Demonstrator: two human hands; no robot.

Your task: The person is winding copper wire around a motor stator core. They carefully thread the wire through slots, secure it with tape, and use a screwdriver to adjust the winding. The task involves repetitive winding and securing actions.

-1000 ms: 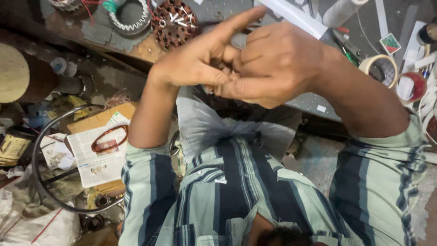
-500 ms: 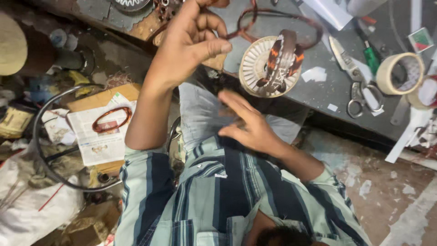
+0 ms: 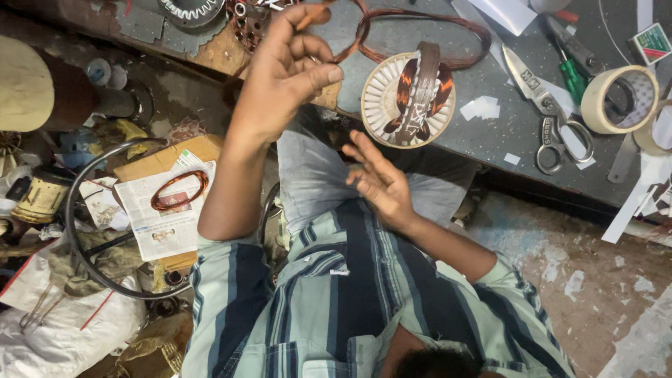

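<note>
A: Head view: where is the copper wire coil (image 3: 420, 28)?
B: Looped on the grey bench (image 3: 490, 133) above the round white stator (image 3: 409, 98), one end pinched in the left hand (image 3: 283, 77).
A: What changed?
B: Hands clasped a second ago have parted; the right hand (image 3: 378, 182) hangs open, empty, below the stator. Winding work appears under way.
</note>
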